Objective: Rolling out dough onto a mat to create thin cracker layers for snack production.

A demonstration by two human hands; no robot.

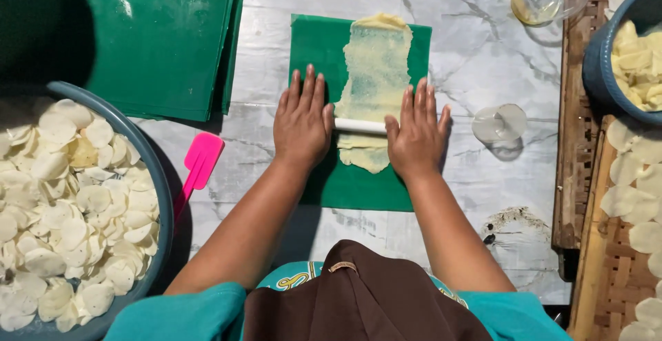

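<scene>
Crosswise under both flat palms, the thin white rolling pin (360,126) runs from left hand (302,124) to right hand (416,137), equally near each; fingers (308,91) spread straight, gripping nothing. Beyond the fingertips stretches the pale yellow dough strip (376,65), lengthwise on its green plastic sheet (314,51), atop the marble worktop (476,44).
</scene>
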